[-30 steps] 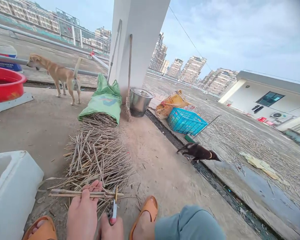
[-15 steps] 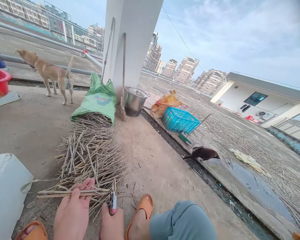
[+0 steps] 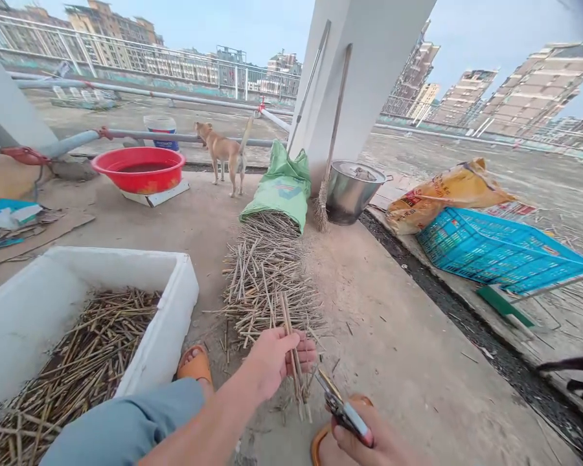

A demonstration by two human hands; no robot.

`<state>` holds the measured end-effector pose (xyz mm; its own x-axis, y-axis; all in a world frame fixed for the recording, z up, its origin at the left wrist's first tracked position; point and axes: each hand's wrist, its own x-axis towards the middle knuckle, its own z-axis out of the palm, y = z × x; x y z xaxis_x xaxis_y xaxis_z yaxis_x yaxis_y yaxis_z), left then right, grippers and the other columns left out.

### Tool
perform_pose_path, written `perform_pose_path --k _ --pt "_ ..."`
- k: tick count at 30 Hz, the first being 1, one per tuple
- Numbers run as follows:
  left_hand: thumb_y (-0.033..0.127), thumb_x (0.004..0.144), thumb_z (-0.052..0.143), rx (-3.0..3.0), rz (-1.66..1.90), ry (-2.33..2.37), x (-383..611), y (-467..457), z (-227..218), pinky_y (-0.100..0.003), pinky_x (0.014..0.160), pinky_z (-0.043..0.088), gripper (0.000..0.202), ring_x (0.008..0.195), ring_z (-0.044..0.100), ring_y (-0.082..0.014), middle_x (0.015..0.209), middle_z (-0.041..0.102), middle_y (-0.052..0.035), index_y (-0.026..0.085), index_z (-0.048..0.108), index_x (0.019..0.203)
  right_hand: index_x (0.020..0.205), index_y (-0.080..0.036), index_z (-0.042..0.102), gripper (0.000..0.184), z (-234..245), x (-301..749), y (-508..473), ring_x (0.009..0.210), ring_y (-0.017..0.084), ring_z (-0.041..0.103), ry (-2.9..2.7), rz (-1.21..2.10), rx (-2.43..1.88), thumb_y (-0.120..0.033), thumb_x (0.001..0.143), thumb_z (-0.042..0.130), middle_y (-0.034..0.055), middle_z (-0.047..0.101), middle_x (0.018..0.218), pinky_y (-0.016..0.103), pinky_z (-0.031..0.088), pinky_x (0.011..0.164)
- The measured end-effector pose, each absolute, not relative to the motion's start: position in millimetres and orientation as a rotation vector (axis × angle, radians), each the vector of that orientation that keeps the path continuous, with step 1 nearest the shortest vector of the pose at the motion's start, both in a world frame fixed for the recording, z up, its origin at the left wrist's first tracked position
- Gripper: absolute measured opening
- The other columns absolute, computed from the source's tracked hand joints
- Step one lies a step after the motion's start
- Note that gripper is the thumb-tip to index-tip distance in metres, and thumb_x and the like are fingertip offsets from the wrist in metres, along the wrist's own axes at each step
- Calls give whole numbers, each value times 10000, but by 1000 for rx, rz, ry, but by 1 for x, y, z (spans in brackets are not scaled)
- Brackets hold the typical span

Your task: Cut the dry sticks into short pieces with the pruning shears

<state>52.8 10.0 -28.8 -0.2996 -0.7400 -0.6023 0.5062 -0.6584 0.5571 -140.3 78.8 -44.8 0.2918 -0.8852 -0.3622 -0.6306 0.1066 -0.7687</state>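
My left hand (image 3: 276, 359) is closed round a few dry sticks (image 3: 291, 346), thumb across them, their length running away from me. Low on the right, my right hand (image 3: 364, 440) grips pruning shears (image 3: 342, 408); the blades point up and left, close to the near ends of the sticks. Beyond my left hand lies a pile of cut dry stalks (image 3: 267, 272), spilling from the mouth of a green sack (image 3: 282, 188). To my left stands a white foam box (image 3: 177, 285) with many short cut stalks (image 3: 111, 336) inside.
A red basin (image 3: 140, 181) stands on a white board behind the box. A tan dog (image 3: 226, 152) is near the pipe. A broom (image 3: 323, 194), metal pot (image 3: 352, 191), blue crate (image 3: 505, 249) and yellow sack (image 3: 442, 194) sit farther right, with a dark gutter (image 3: 457, 310) between.
My view has swung left, bringing the foam box and basin into sight. The sticks have turned from lying sideways to pointing away from me. The shears now point up-left.
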Motion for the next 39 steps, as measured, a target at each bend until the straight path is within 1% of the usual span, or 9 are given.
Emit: perform_pose_path --k 4,7,13,18,22,25,28,34,39 --pt "194 798 539 1125 -2070 -352 53 11 -27 -300 660 534 95 705 658 -179 796 667 -117 103 545 822 629 -220 370 204 -18 -135 66 576 133 374 1231 -217 -1703 -330 792 423 -35 408 606 249 310 560" --pt "180 796 539 1124 -2073 -340 53 10 -26 -311 665 533 80 730 661 -193 796 668 -128 101 545 800 639 -224 372 171 -9 -130 63 586 141 389 1268 -212 -1742 -282 792 420 -29 437 619 261 299 570" --pt "187 773 583 1147 -2050 -311 51 12 -26 -318 682 528 95 708 653 -182 786 665 -127 95 561 776 614 -229 342 211 -18 -132 66 560 141 381 1293 -147 -1808 -283 800 426 -31 430 593 266 290 557" --pt "187 773 586 1161 -2048 -312 51 12 -25 -326 696 523 95 699 650 -180 784 660 -121 97 557 778 628 -228 397 184 -27 -132 69 551 143 401 1305 -172 -1823 -267 805 432 -25 471 588 270 299 556" --pt "197 781 574 1192 -2035 -310 50 12 -28 -325 687 520 98 714 651 -188 789 656 -119 100 558 784 585 -233 325 290 -51 -135 76 531 149 400 1423 -258 -1842 -368 832 389 -19 430 542 279 286 529" --pt "183 750 612 1190 -1963 -288 50 10 -32 -329 711 514 118 756 650 -192 854 651 -119 107 554 820 558 -236 285 347 -74 -138 82 506 150 389 1562 -352 -1799 -450 823 351 -19 405 514 286 286 521" --pt "185 764 601 1082 -1886 -315 50 9 -32 -352 840 485 142 865 637 -185 970 647 -125 120 556 882 598 -238 382 308 -86 -140 87 521 159 425 1572 -297 -1725 -480 788 356 -11 453 544 283 309 525" --pt "318 785 586 1001 -1734 -671 49 15 -24 -376 969 409 240 1048 572 -217 1133 614 -127 134 599 939 707 -240 432 179 -66 -129 90 596 183 491 1592 -168 -1747 -384 792 367 16 552 642 294 314 576" --pt "395 767 587 1027 -1621 -815 46 25 -22 -349 964 417 291 1087 556 -228 1180 594 -126 156 605 933 657 -246 365 166 -66 -123 87 531 176 451 1661 -70 -1798 -352 782 396 -8 478 570 282 281 520"
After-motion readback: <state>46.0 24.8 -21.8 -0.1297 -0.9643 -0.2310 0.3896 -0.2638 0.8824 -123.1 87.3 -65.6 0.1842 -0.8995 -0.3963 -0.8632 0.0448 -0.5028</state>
